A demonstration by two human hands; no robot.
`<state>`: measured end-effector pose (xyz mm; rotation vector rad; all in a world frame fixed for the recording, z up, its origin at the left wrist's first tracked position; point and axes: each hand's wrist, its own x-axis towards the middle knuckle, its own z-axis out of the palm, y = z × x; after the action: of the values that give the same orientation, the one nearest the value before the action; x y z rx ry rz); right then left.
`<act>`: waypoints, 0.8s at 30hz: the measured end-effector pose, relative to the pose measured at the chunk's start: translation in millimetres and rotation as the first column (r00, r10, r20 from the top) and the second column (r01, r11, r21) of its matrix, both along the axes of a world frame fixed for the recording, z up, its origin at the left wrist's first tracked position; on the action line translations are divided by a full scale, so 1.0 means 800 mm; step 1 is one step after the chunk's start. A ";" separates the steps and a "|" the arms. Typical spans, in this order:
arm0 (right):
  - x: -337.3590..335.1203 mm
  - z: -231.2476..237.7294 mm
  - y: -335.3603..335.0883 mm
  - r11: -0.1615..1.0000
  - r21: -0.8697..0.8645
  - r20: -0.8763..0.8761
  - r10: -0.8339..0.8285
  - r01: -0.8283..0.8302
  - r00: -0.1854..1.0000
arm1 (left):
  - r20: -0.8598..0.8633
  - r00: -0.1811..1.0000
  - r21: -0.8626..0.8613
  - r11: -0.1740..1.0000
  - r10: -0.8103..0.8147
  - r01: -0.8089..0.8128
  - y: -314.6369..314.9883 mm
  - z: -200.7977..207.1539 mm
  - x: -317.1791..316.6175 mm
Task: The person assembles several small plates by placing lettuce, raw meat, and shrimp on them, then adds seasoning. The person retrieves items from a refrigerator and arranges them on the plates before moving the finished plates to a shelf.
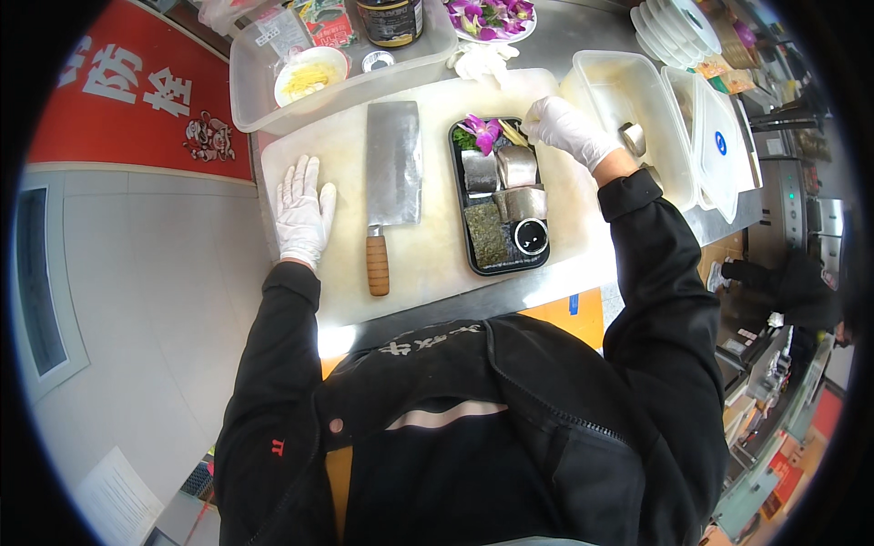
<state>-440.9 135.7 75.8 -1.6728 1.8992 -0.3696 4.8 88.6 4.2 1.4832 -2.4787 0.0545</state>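
My left hand (303, 207), in a white glove, lies flat on the white cutting board (337, 136) at its left side, fingers stretched. A broad cleaver (393, 168) with a wooden handle rests beside it. Right of the cleaver is a black tray (500, 270) holding silvery fish pieces (517, 167), a dark green speckled sheet (487, 233), a small cup of dark sauce (531, 237), green garnish and a purple flower (483, 133). My gloved right hand (568, 130) is at the tray's far right corner, fingers closed near pale yellow strips (513, 133). Whatever its fingertips hold is hidden.
A clear bin (250, 77) at the far left holds a bowl of yellow shreds (311, 75) and a dark jar (390, 20). To the right, a clear container (596, 73) has a fish piece (633, 138) inside. Purple flowers (492, 16) and stacked plates (674, 32) stand behind.
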 end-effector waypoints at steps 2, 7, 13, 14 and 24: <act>-0.001 -0.005 -0.002 0.993 -0.114 -0.042 0.009 -0.014 0.999 | -0.006 1.000 0.001 1.000 -0.002 0.002 0.001 -0.001 0.001; 0.008 -0.013 0.002 0.998 -0.066 -0.075 0.009 -0.014 0.997 | -0.013 1.000 -0.016 1.000 -0.005 0.004 0.004 -0.008 0.006; -0.017 0.032 0.123 0.925 -0.197 0.187 -0.289 0.324 0.939 | -0.319 0.947 0.054 0.997 -0.037 0.057 0.007 0.016 -0.004; -0.010 0.033 0.159 0.907 -0.085 0.275 -0.377 0.413 0.885 | -0.514 0.857 0.143 0.988 0.025 0.057 0.010 0.024 -0.012; 0.185 -0.063 0.323 0.692 0.567 0.718 -0.681 0.448 0.145 | -0.042 0.664 -0.070 0.666 -0.746 0.743 -0.077 0.013 -0.239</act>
<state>-292.6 394.0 25.5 -0.2201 1.4529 -1.0823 -186.3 27.0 14.6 0.3271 -2.7938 -0.0901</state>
